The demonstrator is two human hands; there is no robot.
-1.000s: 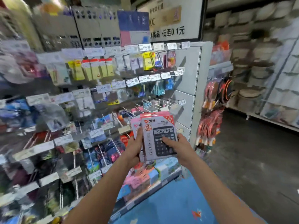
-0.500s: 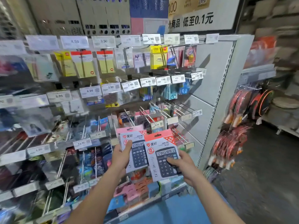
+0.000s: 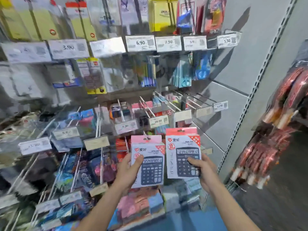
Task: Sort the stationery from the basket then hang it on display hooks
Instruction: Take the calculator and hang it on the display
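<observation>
The left hand [image 3: 128, 170] grips a pink calculator pack [image 3: 147, 161], thumb across its front, and the right hand [image 3: 202, 172] likewise grips a red pack [image 3: 182, 152] just right of it and slightly higher, both upright before the rack's lower hooks [image 3: 147, 107].

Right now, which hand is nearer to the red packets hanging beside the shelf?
Right. The right hand, holding the red calculator pack, is left of the red packets; the left hand, holding the pink calculator pack, is farther left.

bare hooks [image 3: 167, 101] free at upper right; price tags [image 3: 182, 115] cap their tips.
</observation>
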